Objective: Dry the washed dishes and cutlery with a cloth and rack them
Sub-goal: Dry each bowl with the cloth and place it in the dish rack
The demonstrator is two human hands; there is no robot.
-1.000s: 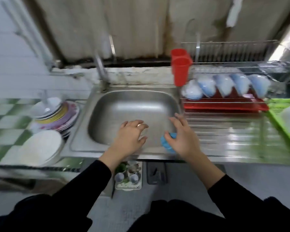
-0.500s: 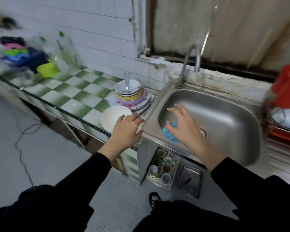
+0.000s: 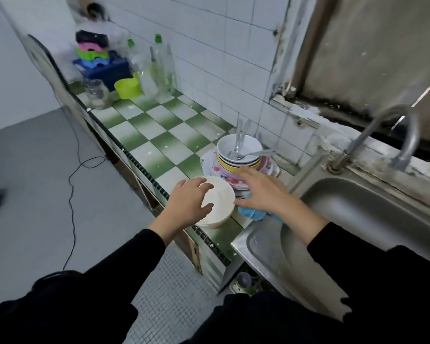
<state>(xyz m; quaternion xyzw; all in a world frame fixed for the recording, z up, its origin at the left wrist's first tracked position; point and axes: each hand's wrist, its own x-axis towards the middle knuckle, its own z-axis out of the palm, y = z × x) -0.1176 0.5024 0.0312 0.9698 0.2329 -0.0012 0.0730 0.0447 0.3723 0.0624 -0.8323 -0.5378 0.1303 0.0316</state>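
Note:
A stack of white plates [image 3: 221, 202] sits at the front edge of the green-checked counter [image 3: 144, 130]. My left hand [image 3: 189, 204] lies on its left side, fingers loosely bent over the top plate. Behind it stands a pile of patterned plates and bowls [image 3: 233, 167]. The top white bowl [image 3: 238, 145] holds forks and spoons [image 3: 243, 150]. My right hand [image 3: 263, 192] hovers by this pile with its fingers stretched out, while a blue cloth [image 3: 252, 213] is held under its palm.
The steel sink [image 3: 358, 219] and its tap [image 3: 392, 135] are on the right. Glass bottles [image 3: 159, 70], a jar [image 3: 96, 94], a lime tub [image 3: 127, 88] and a blue crate [image 3: 107, 70] stand at the counter's far end. A cable [image 3: 71, 194] lies on the floor.
My view has swung left from the sink and rack to the counter. Both hands moved left with it; the left now lies on the white plates and the right, with the cloth, is beside the patterned pile.

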